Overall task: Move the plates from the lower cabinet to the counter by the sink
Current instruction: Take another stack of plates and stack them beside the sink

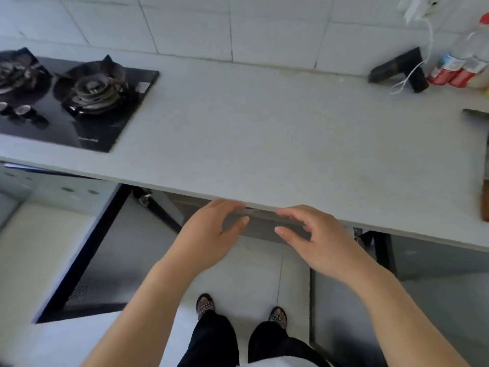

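Single head-worn view, wide-angle, tilted steeply down, close over counter [264,133] front edge; floor [251,274] below.

Grey counter [264,133]: gas hob [79,102] at left, bottles [461,66] and perhaps a dark block [399,70] far right.

gas stove [87,99] left | bottles [468,59] right | white cable [431,35] beside bottles

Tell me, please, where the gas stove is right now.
In the head view, the gas stove is set into the left part of the counter, just in front of the tiled wall.
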Demonstrator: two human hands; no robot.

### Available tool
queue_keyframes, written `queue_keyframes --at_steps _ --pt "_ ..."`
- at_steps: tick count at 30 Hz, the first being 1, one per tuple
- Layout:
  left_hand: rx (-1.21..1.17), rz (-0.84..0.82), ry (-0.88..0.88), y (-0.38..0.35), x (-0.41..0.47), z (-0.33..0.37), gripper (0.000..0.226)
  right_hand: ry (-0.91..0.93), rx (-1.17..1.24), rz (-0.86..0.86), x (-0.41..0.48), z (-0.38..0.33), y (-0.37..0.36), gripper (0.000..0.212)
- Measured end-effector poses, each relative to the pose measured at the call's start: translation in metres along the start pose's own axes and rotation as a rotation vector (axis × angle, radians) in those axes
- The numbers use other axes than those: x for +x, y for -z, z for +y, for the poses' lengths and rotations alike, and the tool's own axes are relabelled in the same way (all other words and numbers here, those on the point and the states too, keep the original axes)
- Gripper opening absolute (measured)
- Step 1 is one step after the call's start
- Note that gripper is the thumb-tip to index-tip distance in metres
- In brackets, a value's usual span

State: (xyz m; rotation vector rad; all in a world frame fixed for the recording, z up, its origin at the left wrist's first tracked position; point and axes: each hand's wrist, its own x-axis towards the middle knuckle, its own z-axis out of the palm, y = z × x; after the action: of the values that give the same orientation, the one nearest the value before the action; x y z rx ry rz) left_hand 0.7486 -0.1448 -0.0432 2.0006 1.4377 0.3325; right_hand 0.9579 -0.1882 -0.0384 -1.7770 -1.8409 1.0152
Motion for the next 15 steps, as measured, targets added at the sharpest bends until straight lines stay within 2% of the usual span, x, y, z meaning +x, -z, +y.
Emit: queue_keyframes --at_steps 8,15 --pt "-0.017 0.034 0.156 -0.017 -0.013 -0.032 0.035 0.056 -0.051 -0.185 0.03 0.008 -0.031 0.038" --pt "-0.018 -0.02 0.17 -0.035 -0.007 -0.073 0.035 0.048 -0.05 -0.241 0.047 0.022 -0.074 0.036"
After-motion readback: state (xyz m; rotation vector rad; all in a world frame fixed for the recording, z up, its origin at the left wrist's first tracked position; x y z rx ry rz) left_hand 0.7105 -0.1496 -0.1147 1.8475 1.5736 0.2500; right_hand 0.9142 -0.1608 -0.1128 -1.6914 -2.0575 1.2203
